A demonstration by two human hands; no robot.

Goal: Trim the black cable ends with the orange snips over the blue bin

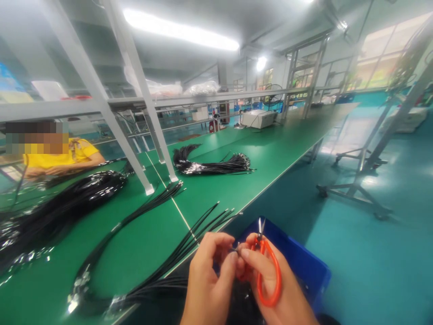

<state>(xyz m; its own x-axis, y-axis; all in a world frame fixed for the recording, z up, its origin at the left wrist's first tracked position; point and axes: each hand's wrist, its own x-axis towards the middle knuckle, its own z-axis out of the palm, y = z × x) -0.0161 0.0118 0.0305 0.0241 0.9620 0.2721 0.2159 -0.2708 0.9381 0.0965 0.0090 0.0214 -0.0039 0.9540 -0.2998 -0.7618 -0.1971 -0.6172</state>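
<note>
Pinching 1 dark piece (236, 250) at 6 o'clock, the fingers of left hand (214, 266) and right hand (269, 271), the latter holding scissors (279, 275), seem mid-step, while black cables (101, 246) at 8 o'clock on the desk (135, 257) probably await.

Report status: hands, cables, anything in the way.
Left hand pinching small dark piece, right hand against it. Orange-handled scissors in right hand, blades pointing away. Black cable bundle curved across green table. Blue bin beyond hands, not visibly blocking.
</note>
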